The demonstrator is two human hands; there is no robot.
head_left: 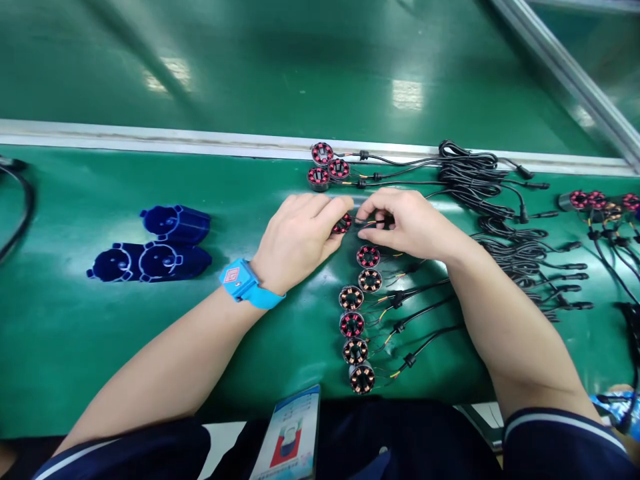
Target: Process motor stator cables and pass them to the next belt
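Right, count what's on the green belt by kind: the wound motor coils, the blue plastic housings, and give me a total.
Motor coils in the column near the body: 6
Motor coil held between the left hand and right hand: 1
Motor coils at the far rail: 3
Motor coils at the right edge: at least 4, partly cut off
Blue housings: 3
Total: at least 17

Green counter [100,347]: blue plastic housings [150,247] laid at left; wound stators [356,313] lined in column at centre; three more [327,167] at far edge; black cables [505,220] heaped at right.
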